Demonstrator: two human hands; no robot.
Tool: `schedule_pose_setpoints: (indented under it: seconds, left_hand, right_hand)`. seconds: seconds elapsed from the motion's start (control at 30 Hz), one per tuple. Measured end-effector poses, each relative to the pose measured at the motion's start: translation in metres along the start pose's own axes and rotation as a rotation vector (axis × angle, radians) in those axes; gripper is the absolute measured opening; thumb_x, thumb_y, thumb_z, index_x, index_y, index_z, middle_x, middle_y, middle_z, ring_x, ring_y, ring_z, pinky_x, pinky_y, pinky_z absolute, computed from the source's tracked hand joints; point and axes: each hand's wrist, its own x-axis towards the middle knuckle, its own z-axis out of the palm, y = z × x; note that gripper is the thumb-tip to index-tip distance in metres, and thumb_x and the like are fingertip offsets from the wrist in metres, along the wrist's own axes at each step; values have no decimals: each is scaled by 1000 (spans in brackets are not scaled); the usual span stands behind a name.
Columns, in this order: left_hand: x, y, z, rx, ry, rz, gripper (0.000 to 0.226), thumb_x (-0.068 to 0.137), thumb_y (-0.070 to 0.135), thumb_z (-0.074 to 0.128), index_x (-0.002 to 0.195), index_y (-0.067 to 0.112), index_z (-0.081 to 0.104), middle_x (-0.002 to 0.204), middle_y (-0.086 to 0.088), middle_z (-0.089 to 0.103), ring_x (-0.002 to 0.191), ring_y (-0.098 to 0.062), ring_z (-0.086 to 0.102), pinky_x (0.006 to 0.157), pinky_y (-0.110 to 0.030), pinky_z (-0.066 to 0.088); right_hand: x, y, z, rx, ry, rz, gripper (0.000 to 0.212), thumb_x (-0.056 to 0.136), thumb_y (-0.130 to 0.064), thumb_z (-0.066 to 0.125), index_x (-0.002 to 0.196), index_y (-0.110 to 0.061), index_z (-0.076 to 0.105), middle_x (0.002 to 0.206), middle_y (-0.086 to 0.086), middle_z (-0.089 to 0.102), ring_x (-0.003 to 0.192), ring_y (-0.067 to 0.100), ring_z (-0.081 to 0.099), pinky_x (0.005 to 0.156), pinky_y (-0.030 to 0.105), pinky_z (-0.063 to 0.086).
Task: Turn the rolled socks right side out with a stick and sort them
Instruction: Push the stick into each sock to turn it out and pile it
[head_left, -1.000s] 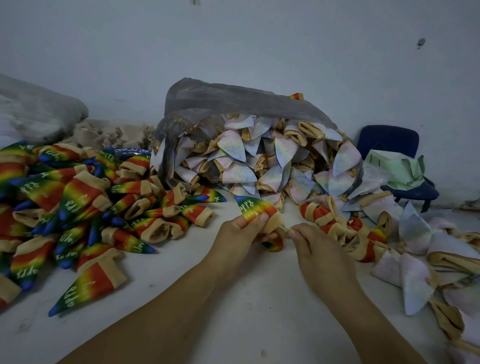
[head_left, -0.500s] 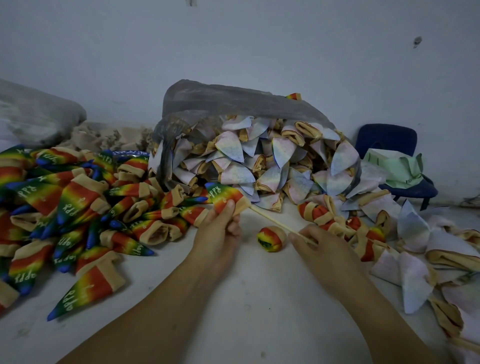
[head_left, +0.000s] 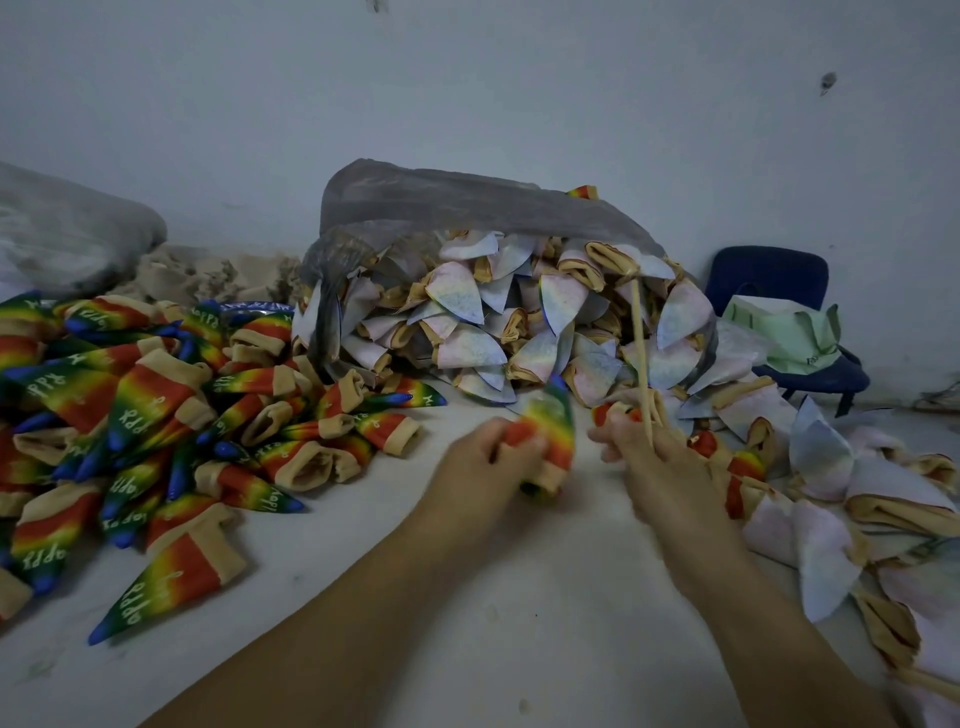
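Mid-frame, our left grip (head_left: 493, 460) holds a rainbow sock (head_left: 551, 421), we think bound for the rainbow pile (head_left: 156, 415) at left. Our right grip (head_left: 657, 462) holds the stick (head_left: 640, 353) upright, out of the way.

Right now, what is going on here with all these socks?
A person is working through socks on a white surface. The left hand holds a rainbow sock, blurred in the picture. The right hand grips a stick that points upward. A heap of rainbow socks lies to the left, and pale socks spill from a plastic bag behind the hands.
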Motion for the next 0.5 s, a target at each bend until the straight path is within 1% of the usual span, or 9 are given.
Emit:
schedule_pose_setpoints:
  seconds: [0.03,0.1,0.13,0.17,0.27,0.33,0.37,0.43,0.5]
  left_hand:
    - [-4,0,7,115,-76,58,8,94,42,61,91,36,66,78,22,68,68,6,61,63,-13,44]
    - [-8,0,15,217,-144,134,13,94,40,62,83,33,64,69,19,62,59,5,53,54,-7,39]
    - [-9,0,16,229,-151,150,14,94,39,63,81,32,64,66,19,60,58,5,51,52,-7,37]
    - [-10,2,16,215,-155,155,14,94,40,63,82,32,64,66,19,59,58,6,51,52,-7,37]
    - [-10,3,14,163,-159,160,19,93,43,62,80,30,65,64,18,58,59,5,50,53,-7,37]
    - [-11,4,14,194,-122,182,29,92,50,59,72,29,63,61,18,56,57,4,49,53,-8,36]
    - [-11,5,15,229,-101,199,34,90,55,55,68,30,62,60,18,57,57,3,50,54,-9,36]
    - [-13,8,17,270,-85,237,41,84,64,44,66,31,61,62,18,60,61,2,55,57,-9,39]
    - [-14,10,20,196,-100,209,45,80,68,39,72,31,63,68,22,65,69,4,60,62,-8,43]
  right_hand:
    - [-3,-2,5,82,-76,28,47,70,-75,50,85,-35,69,63,-21,63,57,-5,54,56,21,35]
    - [-7,-1,10,173,-181,62,55,59,-75,58,92,-32,71,75,-13,71,63,-4,62,60,22,42]
    - [-7,-1,10,220,-194,70,53,61,-69,62,93,-29,72,82,-7,73,69,0,66,63,22,46]
    - [-7,-1,10,272,-190,77,48,65,-63,64,94,-25,72,83,-4,73,69,2,66,60,20,48]
    - [-7,-4,9,388,-143,106,36,78,-48,61,97,-18,68,60,-9,65,47,-3,56,41,9,39]
    - [-8,-5,10,452,-125,106,21,87,-40,58,95,-22,65,46,-13,56,37,-3,50,35,8,34]
    - [-8,-5,10,488,-118,99,15,89,-37,57,91,-24,63,42,-13,53,34,-3,48,33,8,33]
    - [-8,-5,11,541,-91,100,15,91,-36,56,87,-22,60,40,-12,51,33,-2,47,32,9,33]
    - [-8,-5,12,565,-54,118,19,89,-37,58,91,-19,61,42,-10,52,34,-1,49,32,11,33]
